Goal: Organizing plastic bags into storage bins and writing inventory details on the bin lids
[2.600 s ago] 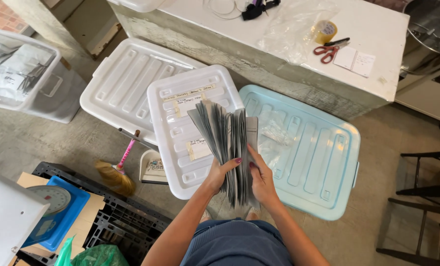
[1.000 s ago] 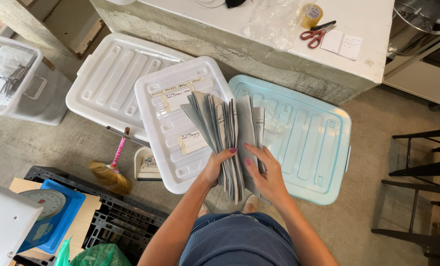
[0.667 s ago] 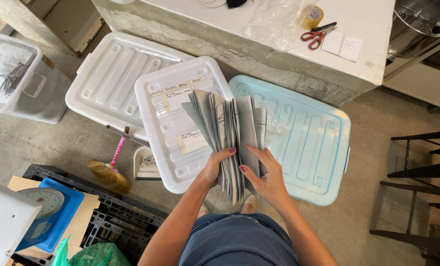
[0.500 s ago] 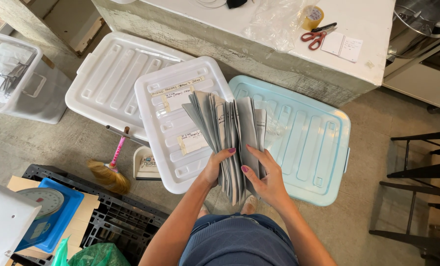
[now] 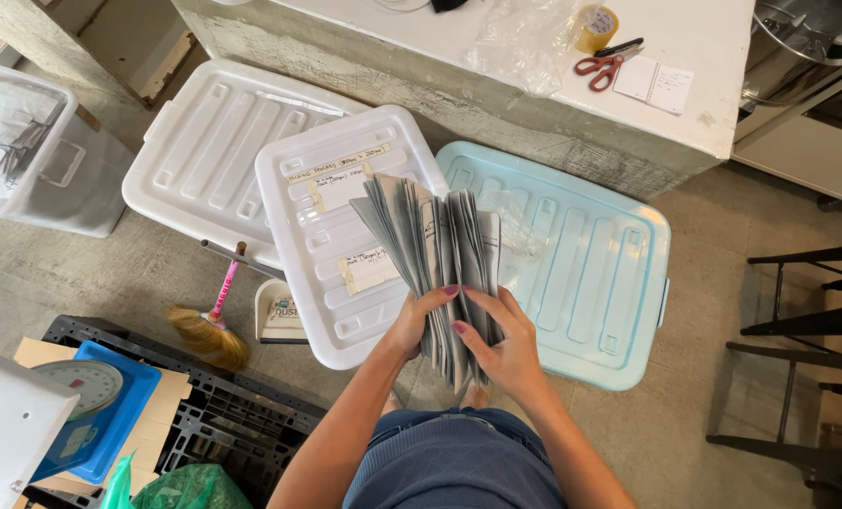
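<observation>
Over floor-level white bin lids (image 5: 345,236), both hands' fingers (image 5: 477,335) still clasp the same fanned grey packets (image 5: 435,254).

Matt grey paper packets (image 5: 437,254); glossy plastic lids (image 5: 331,236) (ribbed); rough concrete floor (image 5: 81,273).

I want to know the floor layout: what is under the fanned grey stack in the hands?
Under the stack lie a white lid with taped labels and a blue lid. Both hands grip it. Whatever the lids cover cannot be seen.
</observation>
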